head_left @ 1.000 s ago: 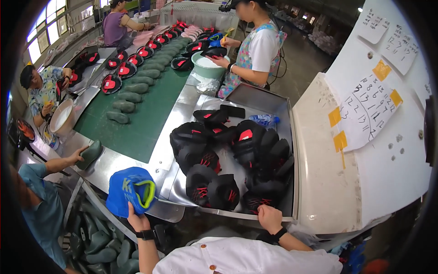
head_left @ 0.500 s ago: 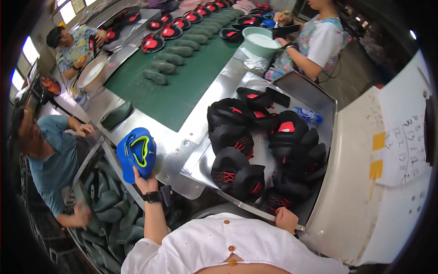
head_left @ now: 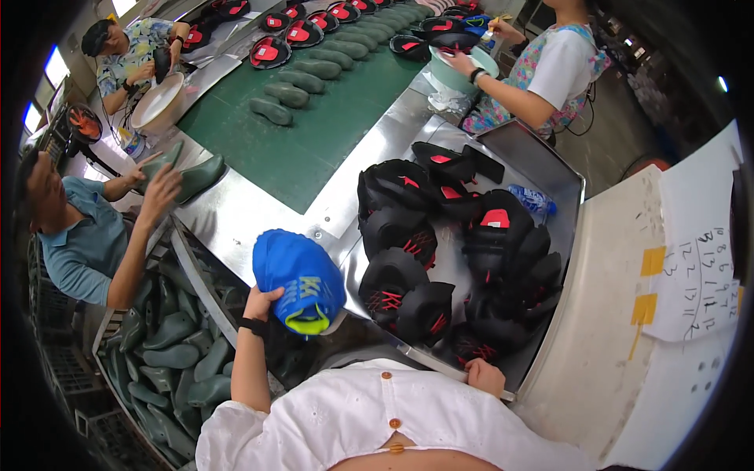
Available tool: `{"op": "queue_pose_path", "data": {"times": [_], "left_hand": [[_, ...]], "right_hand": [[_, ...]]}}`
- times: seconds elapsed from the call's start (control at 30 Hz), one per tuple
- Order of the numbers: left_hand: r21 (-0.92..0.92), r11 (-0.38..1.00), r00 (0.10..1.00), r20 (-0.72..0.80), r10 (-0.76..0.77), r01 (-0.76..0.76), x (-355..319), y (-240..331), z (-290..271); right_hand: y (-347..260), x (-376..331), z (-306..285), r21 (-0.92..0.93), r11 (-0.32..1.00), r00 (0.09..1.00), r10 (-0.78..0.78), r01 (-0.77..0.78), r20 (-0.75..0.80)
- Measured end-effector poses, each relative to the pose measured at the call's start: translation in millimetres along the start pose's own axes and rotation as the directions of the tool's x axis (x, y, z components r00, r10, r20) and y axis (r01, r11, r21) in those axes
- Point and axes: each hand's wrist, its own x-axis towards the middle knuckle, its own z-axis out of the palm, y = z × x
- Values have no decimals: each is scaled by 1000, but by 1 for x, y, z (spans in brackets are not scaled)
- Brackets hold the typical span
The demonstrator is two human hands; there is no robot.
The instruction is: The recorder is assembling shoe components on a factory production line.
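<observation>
My left hand point(head_left: 261, 303) grips a blue shoe upper point(head_left: 298, 267) at its side, above the metal table's near edge. The upper's yellow-green collar faces toward me. My right hand point(head_left: 485, 377) is closed over the near rim of a metal tray point(head_left: 424, 359), its fingers partly hidden. Inside that tray, close to this hand, lie several black shoe uppers point(head_left: 408, 235) with red laces and red patches.
Green shoe lasts point(head_left: 287, 94) line the green belt point(head_left: 243, 153). A bin of lasts point(head_left: 169, 357) stands at left, beside a person point(head_left: 78, 235) handling a last. Other people work by a beige basin point(head_left: 161, 106) and a pale green basin point(head_left: 463, 74). A plastic bottle point(head_left: 532, 198) lies in the tray.
My left hand has brought the blue upper rightward and nearer, turning its collar toward me. My right hand stays at the tray rim. The person at left has raised a last in both hands.
</observation>
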Motion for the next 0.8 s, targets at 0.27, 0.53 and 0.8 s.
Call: {"op": "queue_pose_path", "data": {"times": [0.27,0.53,0.8], "left_hand": [[-67,996,985,-163,55,-67,-8,-9,5],[-639,678,925,-158,347,-363,-2,18,-77],[-592,774,970,-65,235,-227,39,15,-51]], "right_hand": [[2,-2,0,-6,1000,1000,19,-19,-16],[-2,2,-3,30,1000,1000,3,-3,6],[4,0,5,-36,999,997,12,-15,-75]]}}
